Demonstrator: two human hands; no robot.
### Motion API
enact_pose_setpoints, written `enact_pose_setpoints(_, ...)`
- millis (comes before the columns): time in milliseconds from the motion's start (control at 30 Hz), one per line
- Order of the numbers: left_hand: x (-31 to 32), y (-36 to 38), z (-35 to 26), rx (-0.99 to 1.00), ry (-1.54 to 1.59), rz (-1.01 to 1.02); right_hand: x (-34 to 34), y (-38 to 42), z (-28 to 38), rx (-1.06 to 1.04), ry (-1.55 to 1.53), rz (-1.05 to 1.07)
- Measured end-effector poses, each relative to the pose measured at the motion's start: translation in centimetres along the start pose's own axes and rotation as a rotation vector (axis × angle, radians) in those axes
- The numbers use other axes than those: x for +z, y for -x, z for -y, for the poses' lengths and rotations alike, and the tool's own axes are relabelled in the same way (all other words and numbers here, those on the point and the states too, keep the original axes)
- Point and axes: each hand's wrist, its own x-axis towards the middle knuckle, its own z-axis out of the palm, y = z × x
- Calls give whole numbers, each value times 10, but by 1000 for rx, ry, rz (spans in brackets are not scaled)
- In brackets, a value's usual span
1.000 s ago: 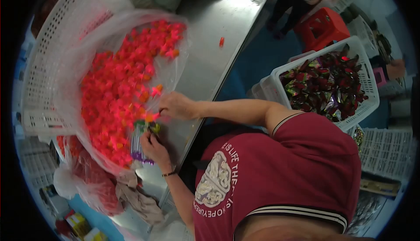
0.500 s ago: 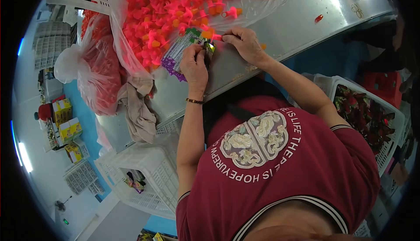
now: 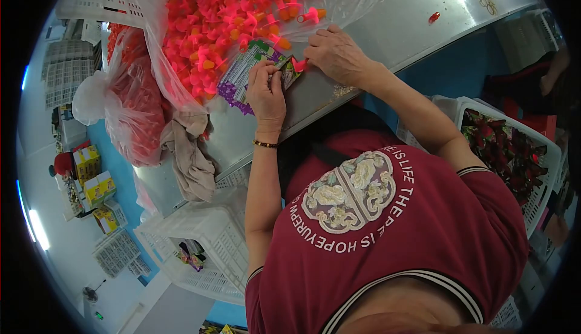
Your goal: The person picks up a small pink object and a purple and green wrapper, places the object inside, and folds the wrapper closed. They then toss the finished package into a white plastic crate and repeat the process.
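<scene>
My left hand point(image 3: 266, 98) pinches a printed packet point(image 3: 292, 75) by its edge, and the packet's mouth faces right. Under those fingers lies a stack of flat purple, green and white packets point(image 3: 233, 82). My right hand point(image 3: 340, 56) has its fingers closed at the packet's mouth on a pink plastic piece point(image 3: 299, 64). Only the pink part of that piece shows; its other end is hidden in the packet. Beyond both hands spreads a large heap of pink pieces with orange ends point(image 3: 224, 16), some loose at its near edge point(image 3: 312, 15).
The heap lies on clear plastic sheeting point(image 3: 357, 7) on a metal table point(image 3: 417, 34). A tied bag of red pieces point(image 3: 142, 110) and a beige cloth point(image 3: 187, 155) sit left. White crates stand below left point(image 3: 212, 237) and right point(image 3: 548, 179), the right one holding dark red packets. A small red piece point(image 3: 434, 17) lies apart.
My right hand has brought the pink piece down to the packet's mouth, and its orange end is now out of sight. The packet has opened wider in my left hand.
</scene>
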Motion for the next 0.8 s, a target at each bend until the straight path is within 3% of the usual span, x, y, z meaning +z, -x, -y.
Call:
enact_pose_setpoints(167, -1, -1, -10, 9, 49, 8, 0, -5, 0, -30, -8, 76)
enact_pose_setpoints(267, -1, 0, -10, -9, 112, 5, -2, -6, 2, 151, -132, 234)
enact_pose_setpoints(333, -1, 1, -6, -6, 144, -6, -9, -9, 2, 376, -434, 339)
enact_pose_setpoints(467, -1, 0, -12, -39, 183, 32, -7, -11, 7, 451, -481, 362)
enact_pose_setpoints(533, 2, 0, -16, -37, 179, 50, 5, -8, 15, 233, -206, 192)
enact_pose_setpoints(567, 5, -1, -16, -22, 148, 27, 4, -8, 18, 234, -205, 190)
enact_pose_setpoints(633, 6, -3, -17, -4, 119, 2, 0, -8, 24, 166, -219, 26)
enact_pose_setpoints(667, 4, -4, -17, -89, 167, -17, 1, -7, 24, 166, -216, 24)
enact_pose_setpoints(733, 6, -6, -18, -170, 219, -36, 8, -3, 23, 167, -494, -249)
enact_pose_setpoints(800, 10, -7, -19, -163, 237, -108, 12, -2, 28, 168, -488, -301)
